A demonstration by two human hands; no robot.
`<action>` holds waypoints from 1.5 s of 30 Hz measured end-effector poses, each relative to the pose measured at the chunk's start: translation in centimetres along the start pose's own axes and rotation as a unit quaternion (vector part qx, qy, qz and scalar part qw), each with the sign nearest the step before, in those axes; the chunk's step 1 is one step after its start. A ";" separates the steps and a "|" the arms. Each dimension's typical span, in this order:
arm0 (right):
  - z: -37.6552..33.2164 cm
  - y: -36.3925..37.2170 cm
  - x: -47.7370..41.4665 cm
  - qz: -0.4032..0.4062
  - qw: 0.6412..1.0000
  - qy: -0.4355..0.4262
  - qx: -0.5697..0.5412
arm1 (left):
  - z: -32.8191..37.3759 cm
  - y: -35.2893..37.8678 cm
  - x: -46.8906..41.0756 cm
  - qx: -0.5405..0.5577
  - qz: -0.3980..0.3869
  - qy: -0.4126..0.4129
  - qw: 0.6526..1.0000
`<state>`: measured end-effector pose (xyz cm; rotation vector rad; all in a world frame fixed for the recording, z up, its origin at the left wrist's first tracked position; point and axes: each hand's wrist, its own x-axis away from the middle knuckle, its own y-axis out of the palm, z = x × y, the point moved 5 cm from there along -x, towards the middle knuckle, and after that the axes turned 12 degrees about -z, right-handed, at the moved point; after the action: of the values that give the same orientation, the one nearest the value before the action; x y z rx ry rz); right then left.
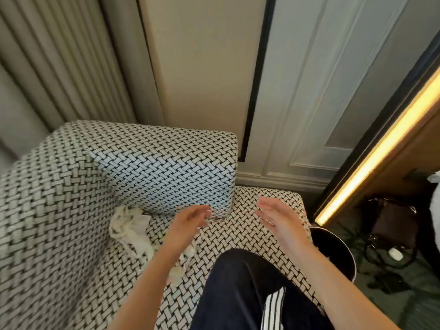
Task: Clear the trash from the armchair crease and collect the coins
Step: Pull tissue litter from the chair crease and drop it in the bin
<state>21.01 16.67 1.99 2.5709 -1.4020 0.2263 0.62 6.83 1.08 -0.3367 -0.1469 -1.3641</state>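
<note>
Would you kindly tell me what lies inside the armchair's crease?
Crumpled white tissue sits in the crease; small pale scraps lie beside the left forearm. No coins show; the tissue and forearm cover parts of it.

Crumpled white tissue [130, 225] wedged in armchair [59, 210] crease

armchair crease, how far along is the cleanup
Done: little that shows. A crumpled tissue lies in the armchair crease, and small scraps are strung along the seat. In hand: nothing. The left hand and right hand hover open over the seat. Left: all the trash, probably into the bin beside the chair, and the coins, none of which I can make out.
</note>
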 end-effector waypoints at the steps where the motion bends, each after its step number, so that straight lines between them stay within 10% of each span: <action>1: 0.2 2.2 -0.4 -0.028 0.999 0.000 0.017 | -1.0 -1.8 1.0 0.014 0.021 -0.005 1.000; 13: 7.6 16.4 -2.5 -0.151 0.965 0.098 0.192 | -10.9 -9.9 9.3 0.095 0.181 -0.075 0.976; 26: 14.9 18.6 -4.4 -0.223 0.747 0.105 0.617 | -15.7 -8.7 10.0 0.011 0.202 -0.129 0.971; 37: 13.8 18.9 -4.5 -0.177 0.825 0.043 0.536 | -15.0 -6.7 6.3 -0.233 0.065 -0.105 0.965; 45: 14.0 19.2 -4.0 -0.225 0.852 0.039 0.472 | -15.7 -5.9 5.3 -0.295 0.109 -0.111 0.943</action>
<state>3.20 6.24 -10.42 3.4770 -0.6565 1.1678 -5.46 -4.14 -11.22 -0.9837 0.1170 -1.1226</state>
